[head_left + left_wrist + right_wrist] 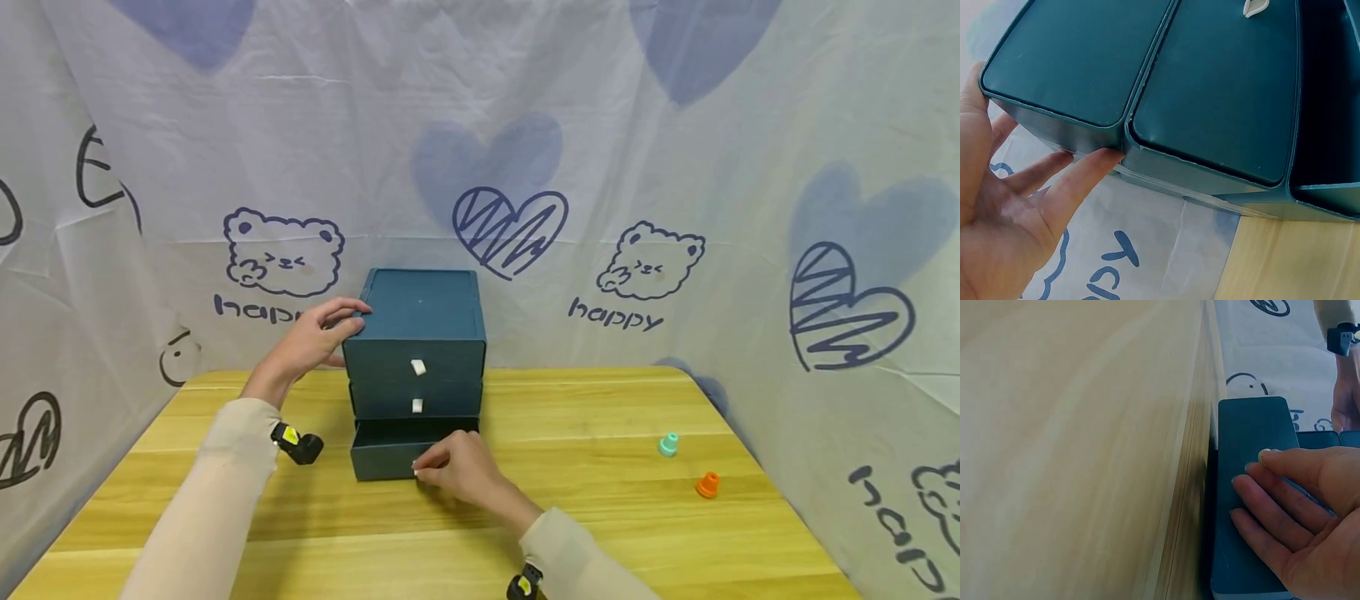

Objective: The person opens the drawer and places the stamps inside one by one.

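Observation:
A dark teal drawer box (pixel 420 304) with three stacked drawers stands at the back of the table. Its bottom drawer (pixel 382 463) is pulled out, and the part of its inside that shows is dark. My right hand (pixel 465 471) pinches the small white pull tab on that drawer's front; in the right wrist view the thumb (pixel 1291 459) and forefinger meet at the tab. Against the box's upper left side rests my left hand (pixel 318 333), its fingers spread along the side wall (pixel 1054 128) and the thumb at the top edge. The upper two drawers are closed, each with a white tab (pixel 417 367).
On the right of the wooden table (pixel 585 500) stand a small mint-green cone-shaped piece (pixel 668 444) and an orange one (pixel 707 485). A white printed cloth (pixel 517 100) hangs behind and beside the table.

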`<state>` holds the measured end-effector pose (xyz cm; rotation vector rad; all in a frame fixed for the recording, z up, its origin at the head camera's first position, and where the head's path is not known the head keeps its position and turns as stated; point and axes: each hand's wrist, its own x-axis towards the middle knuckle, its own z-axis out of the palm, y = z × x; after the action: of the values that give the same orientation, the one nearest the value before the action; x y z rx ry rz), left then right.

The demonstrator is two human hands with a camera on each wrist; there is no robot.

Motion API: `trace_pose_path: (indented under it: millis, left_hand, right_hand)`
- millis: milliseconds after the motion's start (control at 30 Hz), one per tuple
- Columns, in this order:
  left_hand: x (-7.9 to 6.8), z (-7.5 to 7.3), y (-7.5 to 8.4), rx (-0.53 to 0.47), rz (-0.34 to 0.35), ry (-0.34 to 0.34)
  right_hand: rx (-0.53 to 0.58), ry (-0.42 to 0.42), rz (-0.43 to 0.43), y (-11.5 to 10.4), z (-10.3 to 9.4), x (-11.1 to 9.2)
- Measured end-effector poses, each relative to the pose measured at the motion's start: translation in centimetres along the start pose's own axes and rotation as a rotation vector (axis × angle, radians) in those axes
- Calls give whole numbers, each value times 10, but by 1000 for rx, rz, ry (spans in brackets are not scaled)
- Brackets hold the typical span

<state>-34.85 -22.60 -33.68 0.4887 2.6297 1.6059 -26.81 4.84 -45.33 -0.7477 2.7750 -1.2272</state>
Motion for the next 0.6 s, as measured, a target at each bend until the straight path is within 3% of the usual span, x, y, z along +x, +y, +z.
trace_pose_path:
  millis: [600]
  left_hand:
    - [-1,2,2,11,-2,2]
  right_hand:
    - [-11,-83,-10,-10,2,-19]
